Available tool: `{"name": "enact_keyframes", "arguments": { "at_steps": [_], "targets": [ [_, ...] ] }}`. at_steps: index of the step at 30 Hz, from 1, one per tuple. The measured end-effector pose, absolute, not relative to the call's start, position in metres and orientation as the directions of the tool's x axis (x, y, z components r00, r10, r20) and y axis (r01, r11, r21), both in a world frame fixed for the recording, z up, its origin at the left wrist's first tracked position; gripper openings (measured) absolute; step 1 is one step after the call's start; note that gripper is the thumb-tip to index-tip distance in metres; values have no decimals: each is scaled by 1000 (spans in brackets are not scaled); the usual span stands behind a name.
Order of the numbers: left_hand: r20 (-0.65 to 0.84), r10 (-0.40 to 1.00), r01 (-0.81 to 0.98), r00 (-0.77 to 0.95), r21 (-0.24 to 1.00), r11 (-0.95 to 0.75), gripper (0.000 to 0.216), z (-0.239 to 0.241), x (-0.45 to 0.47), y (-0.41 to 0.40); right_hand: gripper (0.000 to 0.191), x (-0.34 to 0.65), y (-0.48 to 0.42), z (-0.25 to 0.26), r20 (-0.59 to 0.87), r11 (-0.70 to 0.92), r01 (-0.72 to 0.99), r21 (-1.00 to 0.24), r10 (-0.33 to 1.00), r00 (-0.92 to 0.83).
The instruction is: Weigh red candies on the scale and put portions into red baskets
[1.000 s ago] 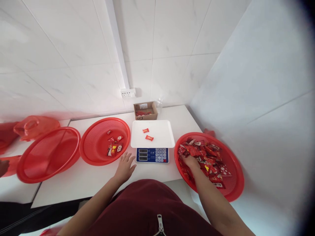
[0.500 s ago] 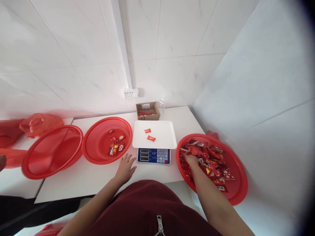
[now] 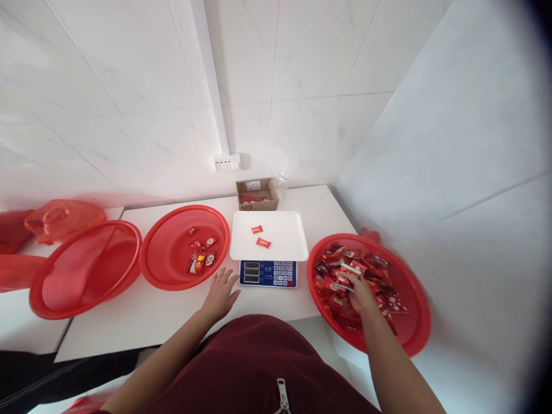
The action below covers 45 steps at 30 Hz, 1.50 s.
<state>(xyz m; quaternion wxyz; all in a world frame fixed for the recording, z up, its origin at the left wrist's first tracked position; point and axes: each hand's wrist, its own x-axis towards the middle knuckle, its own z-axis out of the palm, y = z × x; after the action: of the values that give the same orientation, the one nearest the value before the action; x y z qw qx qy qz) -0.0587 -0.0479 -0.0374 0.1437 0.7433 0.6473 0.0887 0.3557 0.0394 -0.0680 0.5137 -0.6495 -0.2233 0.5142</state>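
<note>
My right hand is over the red basket on the right, closed on a red-and-white candy packet. Beneath it lies a heap of red wrapped candies. With its fingers spread, my left hand rests on the white table, holding nothing, between the middle basket and the scale. Two small red candies, one nearer and one farther, lie on the white pan of the digital scale. The middle red basket holds several wrapped candies.
Behind the scale stands a cardboard box with red items inside. Another red basket is tilted at the left, near red plastic bags. A tiled wall with a socket closes the back; another wall stands at the right.
My right hand has risen from within the candy heap and moved right, now with a red-and-white packet in its fingers. My left hand has hardly moved. A hand at the far left edge has left view.
</note>
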Motion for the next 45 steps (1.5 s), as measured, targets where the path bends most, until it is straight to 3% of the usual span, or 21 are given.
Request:
{"name": "enact_keyframes", "arguments": {
  "at_steps": [3, 13, 21, 27, 33, 39, 45],
  "targets": [
    [-52, 986, 935, 160, 328, -134, 37, -37, -57, -44, 34, 365, 37, -60, -506, -358, -406, -841, 788, 351],
    [-67, 980, 940, 185, 302, -157, 37, -37, -55, -38, 21, 364, 37, -38, -539, -364, -483, -796, 789, 295],
    [-68, 991, 945, 115, 314, -88, 39, -35, -61, -49, 22, 280, 77, -3, -498, -466, -313, -827, 867, 23],
    [-61, 997, 938, 50, 345, -26, 38, -32, -78, -63, 28, 210, 109, 3, -506, -520, -143, -842, 853, -123],
    [-69, 997, 936, -14, 351, 38, 38, -29, -85, -73, 31, 186, 129, -3, -574, -581, -4, -814, 806, -144],
    [-30, 999, 922, -35, 385, 44, 37, -31, -86, -77, 40, 181, 139, -11, -568, -573, -4, -819, 813, -128],
    [-41, 998, 920, -54, 387, 65, 37, -30, -86, -77, 34, 182, 146, -18, -555, -558, -2, -830, 825, -101]
  ]
}}
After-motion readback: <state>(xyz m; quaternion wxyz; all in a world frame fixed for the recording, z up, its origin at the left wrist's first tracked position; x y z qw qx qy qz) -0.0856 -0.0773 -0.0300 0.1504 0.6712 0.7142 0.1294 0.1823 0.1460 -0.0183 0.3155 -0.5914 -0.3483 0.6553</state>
